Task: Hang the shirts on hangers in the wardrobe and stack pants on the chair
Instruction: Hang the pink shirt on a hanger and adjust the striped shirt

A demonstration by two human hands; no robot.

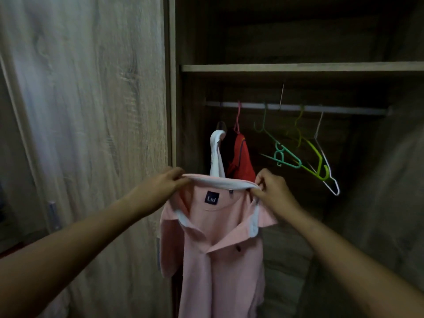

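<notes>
Pink polo shirt [215,249] — white collar, navy label

Two bare forearms reach in from the lower corners. The left hand [164,183] and right hand [274,191] show no sleeves, rings, watch or gloves.

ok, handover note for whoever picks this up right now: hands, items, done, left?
Left hand and right hand each pinch the white collar of the pink polo shirt, held up in front of the open wardrobe; no hanger in it that I can see.
Done: a red shirt and a white garment hang at the rod's left end.
Left: put the polo on a free hanger; teal, lime and white ones hang empty. Pants and chair are out of view.
</notes>
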